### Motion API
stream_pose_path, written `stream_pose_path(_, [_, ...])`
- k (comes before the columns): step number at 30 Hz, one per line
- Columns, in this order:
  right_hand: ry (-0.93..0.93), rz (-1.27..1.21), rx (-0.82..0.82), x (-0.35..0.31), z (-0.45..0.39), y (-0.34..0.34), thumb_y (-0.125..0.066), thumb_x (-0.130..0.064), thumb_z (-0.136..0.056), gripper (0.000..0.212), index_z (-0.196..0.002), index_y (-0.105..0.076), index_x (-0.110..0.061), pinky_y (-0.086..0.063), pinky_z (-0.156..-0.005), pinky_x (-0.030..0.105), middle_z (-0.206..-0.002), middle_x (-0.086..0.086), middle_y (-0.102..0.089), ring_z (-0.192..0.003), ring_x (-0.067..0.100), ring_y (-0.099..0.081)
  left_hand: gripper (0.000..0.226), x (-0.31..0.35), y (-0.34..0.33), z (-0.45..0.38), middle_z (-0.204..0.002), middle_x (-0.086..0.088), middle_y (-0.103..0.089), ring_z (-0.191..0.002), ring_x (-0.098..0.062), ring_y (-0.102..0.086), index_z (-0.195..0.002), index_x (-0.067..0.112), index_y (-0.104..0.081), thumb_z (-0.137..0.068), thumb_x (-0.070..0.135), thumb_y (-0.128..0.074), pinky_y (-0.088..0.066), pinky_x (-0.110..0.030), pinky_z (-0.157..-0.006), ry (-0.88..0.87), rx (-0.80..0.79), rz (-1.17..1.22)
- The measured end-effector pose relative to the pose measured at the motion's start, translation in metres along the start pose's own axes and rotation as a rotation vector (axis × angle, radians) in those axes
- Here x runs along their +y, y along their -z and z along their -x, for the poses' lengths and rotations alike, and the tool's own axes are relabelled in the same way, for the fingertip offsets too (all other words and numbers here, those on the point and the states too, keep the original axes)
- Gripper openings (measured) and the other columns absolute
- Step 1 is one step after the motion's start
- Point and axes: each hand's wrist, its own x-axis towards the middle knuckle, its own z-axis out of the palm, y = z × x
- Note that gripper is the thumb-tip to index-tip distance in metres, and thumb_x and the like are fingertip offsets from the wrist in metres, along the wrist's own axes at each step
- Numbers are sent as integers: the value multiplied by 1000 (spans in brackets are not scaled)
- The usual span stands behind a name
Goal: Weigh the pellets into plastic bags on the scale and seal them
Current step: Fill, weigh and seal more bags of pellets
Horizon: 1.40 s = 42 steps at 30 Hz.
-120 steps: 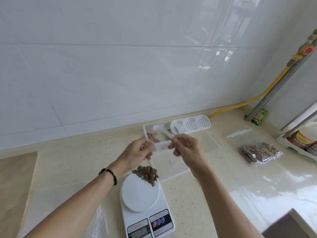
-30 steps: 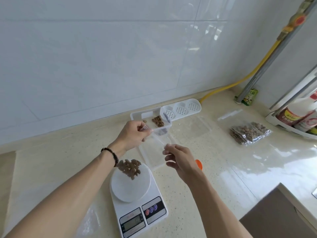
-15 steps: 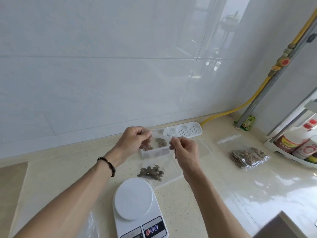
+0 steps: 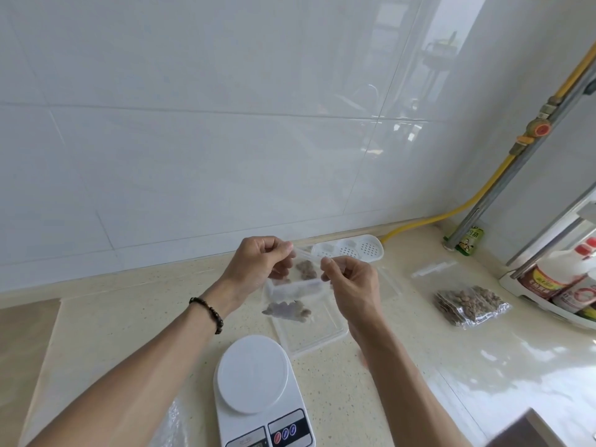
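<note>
A clear plastic bag [image 4: 292,295] with brown pellets [image 4: 287,311] in its bottom hangs in the air above the counter. My left hand [image 4: 258,264] pinches its top left edge and my right hand [image 4: 351,282] pinches its top right edge. The white digital scale [image 4: 258,385] stands in front of the hands with a bare round platform. Behind the bag a clear tub [image 4: 306,269] holds more pellets, partly hidden by the bag and my fingers.
A clear lid [image 4: 309,337] lies flat beyond the scale. Filled pellet bags [image 4: 471,304] lie at the right, an empty bag [image 4: 432,269] behind them. A white perforated tray [image 4: 351,250], sauce bottles [image 4: 561,282] in a rack and a yellow hose [image 4: 451,211] line the back right.
The bag came off the scale and is now held up by both hands at its top edge. The hands have drawn slightly closer together along that edge.
</note>
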Motion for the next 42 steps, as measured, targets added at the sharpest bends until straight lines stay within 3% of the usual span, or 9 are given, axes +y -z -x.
stream_pose_path(6, [-23,-180,-123,-11,1,7,-77,-12,-82,3,-81,-76,-10,-52,-62,22,-72,7,-70,-61,10,-59,24,3,-3,3,-68,-4,-67,-63,-15,-63,-76,10,-68,-96,16,-57,-52,-22,-58,-131,-28,-194])
stream_pose_path(10, [120,154,-263,-17,-5,5,-75,-18,-86,18,-72,-74,-7,-45,-56,25,-67,9,-69,-57,6,-54,23,5,-11,4,-63,-4,-64,-56,-14,-61,-74,10,-67,-95,15,-59,-55,-30,-57,-234,-13,-253])
stream_pose_path(14, [184,352,-231,-18,-7,10,-74,-22,-86,23,-68,-71,-9,-46,-53,22,-63,3,-68,-56,8,-58,22,5,-11,4,-63,-5,-66,-55,-13,-61,-76,5,-66,-95,13,-59,-53,-31,-58,-286,-57,-358])
stream_pose_path(18, [134,211,-234,-21,-2,10,-76,-19,-85,17,-74,-74,-7,-46,-53,18,-61,-1,-68,-54,4,-58,18,6,-11,4,-66,-9,-67,-61,-25,-64,-77,7,-65,-94,12,-60,-55,-38,-62,-284,-65,-327])
stream_pose_path(21, [49,25,-204,-22,0,22,-74,-15,-86,14,-77,-72,-4,-47,-59,26,-63,2,-66,-57,10,-55,18,6,-10,4,-70,-12,-66,-62,-22,-63,-80,4,-61,-96,13,-57,-56,-33,-60,-243,9,-258])
stream_pose_path(24, [27,156,-203,-19,-1,29,-70,-17,-90,17,-73,-70,-13,-48,-62,31,-63,0,-65,-58,9,-54,18,4,-8,4,-71,-8,-64,-64,-17,-65,-81,5,-61,-96,12,-56,-55,-31,-63,-146,-31,-175])
stream_pose_path(29, [68,313,-177,-21,-2,31,-68,-20,-91,20,-72,-66,-14,-38,-49,14,-61,-3,-63,-47,-2,-47,10,6,-15,5,-65,2,-69,-61,-16,-61,-79,12,-69,-89,14,-68,-53,-29,-61,-145,-127,-175])
stream_pose_path(36, [-39,-93,-228,-11,-3,49,-66,-22,-93,21,-80,-71,-6,-48,-64,27,-69,5,-67,-64,14,-55,15,12,-32,0,-58,4,-64,-56,-12,-57,-73,10,-68,-88,6,-68,-50,-26,-56,-191,-32,-76])
stream_pose_path(42, [29,14,-73,3,-14,75,-64,-17,-94,23,-74,-73,-10,-49,-62,21,-64,3,-69,-62,10,-59,11,10,-62,-15,-66,-6,-65,-57,-12,-59,-84,-2,-71,-88,7,-68,-52,-22,-58,-107,-81,-90])
